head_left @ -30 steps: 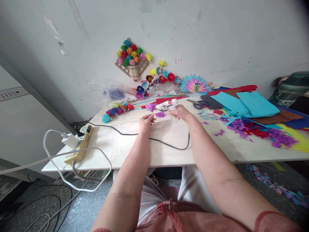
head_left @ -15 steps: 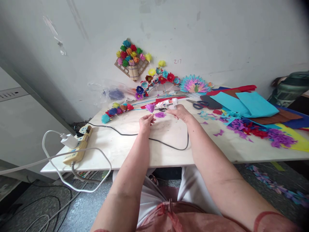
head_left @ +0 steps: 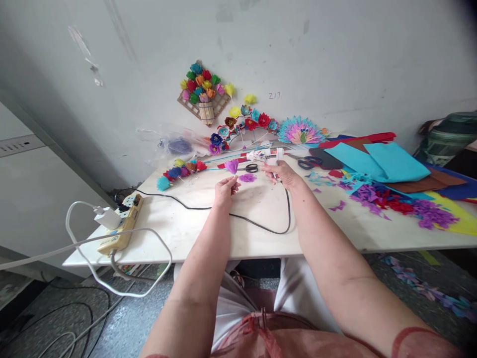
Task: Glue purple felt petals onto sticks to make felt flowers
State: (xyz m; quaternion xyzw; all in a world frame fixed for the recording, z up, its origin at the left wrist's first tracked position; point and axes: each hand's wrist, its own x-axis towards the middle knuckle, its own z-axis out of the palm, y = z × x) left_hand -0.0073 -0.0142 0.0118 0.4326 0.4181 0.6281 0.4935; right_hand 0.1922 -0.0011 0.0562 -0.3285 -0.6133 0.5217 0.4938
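- While we look down over the pale, smooth-topped desk (head_left: pixel 268 243), our left hand (head_left: pixel 223 191) is up front and centre, its fingers (head_left: pixel 235 185) pinched together on the thin base of a purple paper flower (head_left: pixel 231 166)!
- That flower stands roughly upright, petals up, above our pinch.
- Over to our right hand (head_left: pixel 285 174): fingers curled closed around the handle of a white plastic glue gun (head_left: pixel 274 156), its front end aimed left, near the flower yet visibly apart from it.
- Down from our grip drops a thin black cable (head_left: pixel 260 227), running across the desk to the yellowed power strip (head_left: pixel 118 240) on our left.
- Between our hands, a flat purple paper blossom (head_left: pixel 248 177) lies on the desk, and just behind it we spot black-handled scissors (head_left: pixel 252 168).
- Out on our right, folded turquoise paper sheets (head_left: pixel 399 161) lie beside a heap of purple and red paper scraps (head_left: pixel 434 211).
- Farther back, a turquoise-and-pink paper fan (head_left: pixel 301 130) sits near the grey-white wall (head_left: pixel 335 59).
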